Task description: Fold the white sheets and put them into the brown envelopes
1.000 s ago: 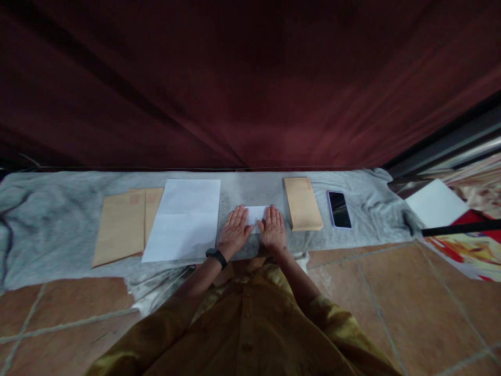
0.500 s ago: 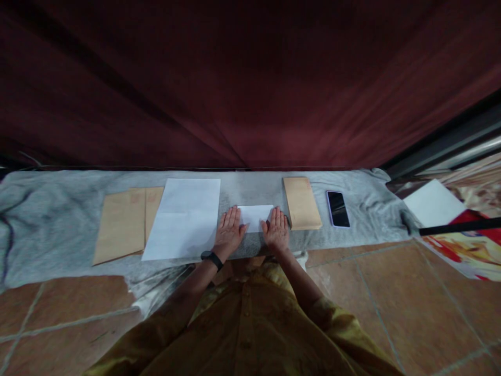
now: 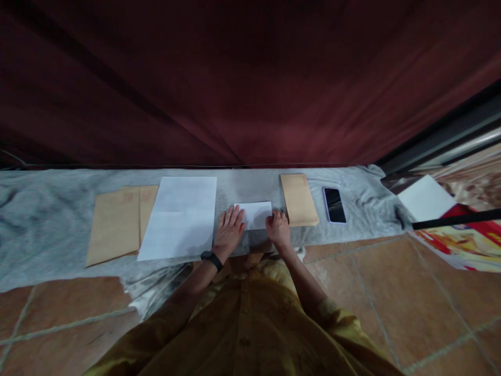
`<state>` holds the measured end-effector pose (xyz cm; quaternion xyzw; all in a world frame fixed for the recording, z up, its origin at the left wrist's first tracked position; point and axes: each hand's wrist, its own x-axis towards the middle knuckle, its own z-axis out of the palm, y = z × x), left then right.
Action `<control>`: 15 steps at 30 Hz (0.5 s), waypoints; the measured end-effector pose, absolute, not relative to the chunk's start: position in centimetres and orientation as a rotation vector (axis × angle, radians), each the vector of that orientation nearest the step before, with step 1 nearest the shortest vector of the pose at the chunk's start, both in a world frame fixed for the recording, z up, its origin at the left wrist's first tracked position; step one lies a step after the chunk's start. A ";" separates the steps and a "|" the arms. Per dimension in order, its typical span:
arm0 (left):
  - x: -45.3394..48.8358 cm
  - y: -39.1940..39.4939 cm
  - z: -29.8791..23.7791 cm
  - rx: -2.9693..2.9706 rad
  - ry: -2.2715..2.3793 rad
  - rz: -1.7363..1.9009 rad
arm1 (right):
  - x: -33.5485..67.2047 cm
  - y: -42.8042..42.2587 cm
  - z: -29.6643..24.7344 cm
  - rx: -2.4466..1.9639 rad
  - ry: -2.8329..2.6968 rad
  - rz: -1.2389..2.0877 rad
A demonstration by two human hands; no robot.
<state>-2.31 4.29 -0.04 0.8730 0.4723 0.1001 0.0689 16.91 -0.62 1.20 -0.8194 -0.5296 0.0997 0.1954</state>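
A small folded sheet of white paper (image 3: 257, 215) lies on the grey cloth in front of me. My left hand (image 3: 229, 230) rests flat with its fingers spread, the fingertips over the paper's left edge. At the right edge, my right hand (image 3: 278, 227) has its fingers curled in and closed on the paper's border; the fingertips are partly hidden. Just right of that hand is a stack of brown envelopes (image 3: 299, 200). Left of my left hand lies larger white paper (image 3: 180, 216).
More brown envelopes (image 3: 113, 225) lie at the left, partly under the large paper. A phone (image 3: 334, 205) lies on the grey cloth (image 3: 364, 209) at the right. A dark red curtain (image 3: 250, 104) hangs behind. A white sheet (image 3: 426, 198) and a colourful printed sheet (image 3: 465, 245) are at far right.
My right hand has gone from lying flat to curled fingers at the paper's right edge. My left hand stays flat, its fingers slightly more spread. The view has shifted slightly.
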 end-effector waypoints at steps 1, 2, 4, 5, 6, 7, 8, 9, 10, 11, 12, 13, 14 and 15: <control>-2.4 4.3 0.0 2.626 1.419 0.298 | 17.0 -0.5 1.3 -2.295 -1.452 0.327; -2.4 4.3 0.0 2.627 1.415 0.294 | 17.0 -0.3 1.5 -2.292 -1.412 0.377; -2.5 4.3 0.0 2.633 1.403 0.286 | 17.2 -0.2 1.6 -2.269 -1.295 0.487; -2.6 4.4 0.1 2.636 1.398 0.282 | 17.4 -0.1 1.7 -2.231 -1.209 0.567; -2.6 4.4 0.1 2.637 1.394 0.279 | 17.5 -0.1 1.8 -2.175 -1.115 0.657; -2.6 4.4 0.0 2.637 1.392 0.277 | 17.7 -0.2 1.8 -2.109 -1.025 0.747; -2.6 4.4 0.0 2.634 1.390 0.276 | 17.8 -0.3 1.9 -2.043 -0.948 0.826; -2.6 4.4 0.0 2.631 1.388 0.277 | 17.9 -0.4 1.9 -1.988 -0.891 0.888; -2.7 4.4 0.0 2.627 1.387 0.280 | 17.9 -0.5 1.9 -1.946 -0.849 0.935; -2.7 4.3 0.1 2.625 1.387 0.285 | 17.8 -0.6 1.9 -1.915 -0.813 0.972; -2.7 4.2 0.1 2.624 1.385 0.293 | 17.7 -0.7 1.8 -1.887 -0.776 1.006; -2.7 4.1 0.3 2.626 1.379 0.305 | 17.6 -0.8 1.8 -1.851 -0.728 1.044; -2.8 4.0 0.4 2.632 1.369 0.320 | 17.4 -0.8 1.8 -1.814 -0.679 1.080; -2.9 3.8 0.6 2.645 1.346 0.336 | 17.3 -0.8 1.8 -1.779 -0.635 1.108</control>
